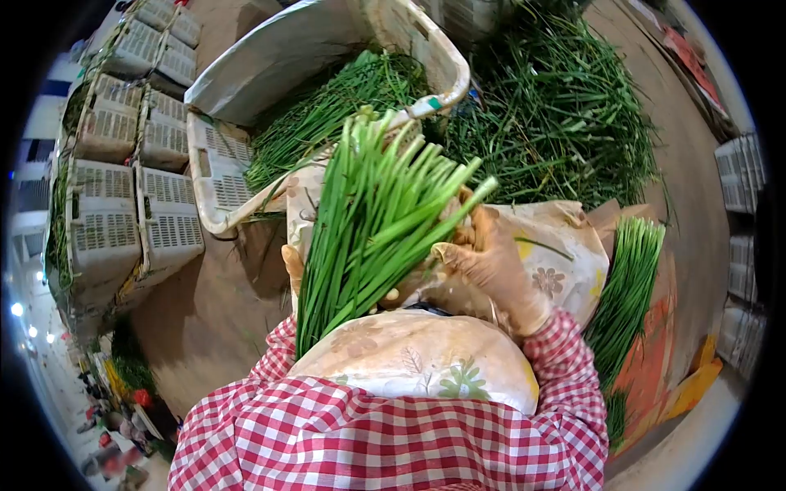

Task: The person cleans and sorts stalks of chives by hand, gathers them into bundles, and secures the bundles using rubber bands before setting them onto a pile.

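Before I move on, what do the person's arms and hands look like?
The right arm wears a red-and-white checked fabric sleeve reaching about to the wrist; the left sleeve matches. The left hand is mostly hidden. Whether the right hand wears a thin glove, I cannot tell.

The brown floor point(176, 311) carries everything here, smooth-looking and a bit darker in the shadowed patches. Reading it as a clock with twelve at the far end, I see stacked white crates point(102, 213) between nine and ten, and a big white basket point(214, 164) at eleven. A heap of loose greens point(557, 106) sprawls at one. Towards four lies an orange-red sheet point(655, 348), with a bundle of greens point(626, 286) partly over it, stems pointing to twelve.
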The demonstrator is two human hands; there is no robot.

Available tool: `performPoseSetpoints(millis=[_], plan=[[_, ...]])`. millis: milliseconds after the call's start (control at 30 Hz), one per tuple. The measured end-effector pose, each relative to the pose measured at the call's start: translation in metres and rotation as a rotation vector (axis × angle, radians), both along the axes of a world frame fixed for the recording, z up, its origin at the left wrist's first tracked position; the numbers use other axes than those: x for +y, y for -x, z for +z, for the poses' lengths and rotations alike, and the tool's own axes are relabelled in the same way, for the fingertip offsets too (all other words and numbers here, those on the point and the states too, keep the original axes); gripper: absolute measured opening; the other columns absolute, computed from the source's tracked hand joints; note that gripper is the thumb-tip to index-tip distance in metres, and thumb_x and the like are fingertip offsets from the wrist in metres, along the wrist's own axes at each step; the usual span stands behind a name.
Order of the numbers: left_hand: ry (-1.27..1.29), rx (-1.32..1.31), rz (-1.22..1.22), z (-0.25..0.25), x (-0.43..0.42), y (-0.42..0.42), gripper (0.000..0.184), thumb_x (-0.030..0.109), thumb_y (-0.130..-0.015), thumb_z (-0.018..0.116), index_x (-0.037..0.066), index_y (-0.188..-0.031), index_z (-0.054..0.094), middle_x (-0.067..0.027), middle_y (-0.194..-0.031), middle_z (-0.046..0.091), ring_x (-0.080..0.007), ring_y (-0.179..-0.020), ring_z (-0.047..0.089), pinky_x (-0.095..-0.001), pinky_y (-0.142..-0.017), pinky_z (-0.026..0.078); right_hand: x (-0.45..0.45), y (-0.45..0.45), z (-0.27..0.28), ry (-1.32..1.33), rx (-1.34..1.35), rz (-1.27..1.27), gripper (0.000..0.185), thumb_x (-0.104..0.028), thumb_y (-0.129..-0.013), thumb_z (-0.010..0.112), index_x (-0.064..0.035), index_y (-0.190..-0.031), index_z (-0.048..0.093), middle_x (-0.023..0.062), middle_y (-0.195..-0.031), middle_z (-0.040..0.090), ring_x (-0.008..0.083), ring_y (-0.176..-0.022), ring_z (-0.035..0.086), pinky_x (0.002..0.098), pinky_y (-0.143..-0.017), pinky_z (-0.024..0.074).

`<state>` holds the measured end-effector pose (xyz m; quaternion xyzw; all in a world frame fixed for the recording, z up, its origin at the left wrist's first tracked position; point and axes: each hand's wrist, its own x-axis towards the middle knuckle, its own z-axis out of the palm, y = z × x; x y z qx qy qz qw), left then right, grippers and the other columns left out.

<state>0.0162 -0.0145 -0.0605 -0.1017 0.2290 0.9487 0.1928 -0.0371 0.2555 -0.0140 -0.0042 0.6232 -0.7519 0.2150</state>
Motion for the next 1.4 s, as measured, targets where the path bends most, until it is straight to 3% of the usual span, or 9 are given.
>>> performPoseSetpoints(millis=[400,633,733,833,933,1033,1100,1233,1400], plan=[[0.274,0.192,-0.28,0.003,-0.004,-0.014,0.085,0.036,-0.074,0.076,0.005,-0.141,0.034,-0.0088,-0.134,0.047,-0.0206,-0.12,0.047,-0.034,-0.103,0.035,0.082,0.038,0.03,-0.895,0.771,0.485,0.015,-0.003,-0.082,0.059,-0.005,-0.097,0.062,0.013,-0.086,0.062,0.0261,-0.08,0.062,0.0361,-0.067,0.0498],[0.414,0.194,-0.417,0.023,0.0,0.002,0.084,0.024,-0.071,0.078,0.004,-0.14,0.035,-0.0079,-0.132,0.048,-0.0184,-0.118,0.047,-0.0321,-0.102,0.035,0.126,0.1,0.03,-1.607,0.742,-0.337,0.053,-0.011,-0.093,0.05,-0.0139,-0.143,0.033,0.0109,-0.096,0.063,0.0196,-0.072,0.063,0.0351,-0.073,0.0542],[0.428,0.143,-0.493,0.036,0.005,0.014,0.08,0.016,-0.071,0.078,0.003,-0.139,0.036,-0.007,-0.129,0.049,-0.0165,-0.115,0.048,-0.0313,-0.1,0.036,0.067,0.069,0.056,-0.518,0.361,-0.187,0.034,-0.035,-0.088,0.061,-0.0085,-0.109,0.059,0.0052,-0.084,0.066,0.0092,-0.062,0.059,0.0225,-0.054,0.0506],[0.571,0.142,-0.467,0.056,0.011,0.022,0.072,0.014,-0.074,0.077,0.002,-0.135,0.041,-0.0064,-0.124,0.053,-0.0162,-0.11,0.051,-0.03,-0.097,0.039,0.017,0.036,0.061,-0.885,0.768,-0.01,0.059,-0.054,-0.066,0.076,-0.0011,-0.086,0.059,0.0045,-0.065,0.06,0.0105,-0.055,0.055,0.0245,-0.045,0.044],[0.732,0.235,-0.41,0.046,0.009,0.02,0.066,0.014,-0.075,0.076,0.002,-0.132,0.044,-0.0061,-0.121,0.056,-0.0161,-0.108,0.052,-0.0299,-0.096,0.041,-0.005,0.035,0.02,-0.918,0.815,0.014,0.033,-0.037,-0.081,0.069,-0.0055,-0.077,0.062,0.0076,-0.057,0.054,0.014,-0.052,0.053,0.0301,-0.047,0.0419],[0.721,0.176,-0.419,0.035,0.006,0.02,0.062,0.012,-0.076,0.075,0.001,-0.13,0.047,-0.0063,-0.12,0.057,-0.0161,-0.107,0.053,-0.0301,-0.095,0.042,0.001,0.025,0.054,-0.517,0.295,0.309,0.028,-0.031,-0.086,0.063,-0.0077,-0.071,0.064,0.0091,-0.065,0.061,0.0135,-0.053,0.054,0.0316,-0.052,0.043],[0.743,0.094,-0.368,0.033,0.007,0.016,0.06,0.011,-0.076,0.076,0.001,-0.129,0.048,-0.0064,-0.12,0.058,-0.0161,-0.105,0.055,-0.0306,-0.095,0.042,0.023,0.015,0.073,0.107,0.085,0.007,0.019,-0.029,-0.088,0.063,-0.0106,-0.085,0.065,0.0006,-0.071,0.059,0.0096,-0.06,0.053,0.022,-0.051,0.0405],[0.815,0.089,-0.42,0.029,0.007,0.014,0.058,0.011,-0.076,0.076,0.001,-0.127,0.05,-0.0061,-0.12,0.058,-0.0161,-0.106,0.055,-0.0303,-0.094,0.042,0.072,0.052,0.092,0.562,0.553,-0.324,0.024,-0.031,-0.086,0.063,-0.009,-0.097,0.061,0.0026,-0.088,0.061,0.0114,-0.074,0.055,0.0271,-0.07,0.0421],[0.78,0.148,-0.456,0.043,0.016,0.014,0.056,0.009,-0.076,0.075,0.001,-0.126,0.051,-0.0054,-0.118,0.058,-0.0154,-0.104,0.054,-0.0299,-0.093,0.042,0.015,0.069,0.048,-1.116,0.959,-0.207,0.045,-0.038,-0.079,0.069,-0.008,-0.111,0.062,0.0063,-0.111,0.063,0.0218,-0.099,0.06,0.0501,-0.103,0.0275]])
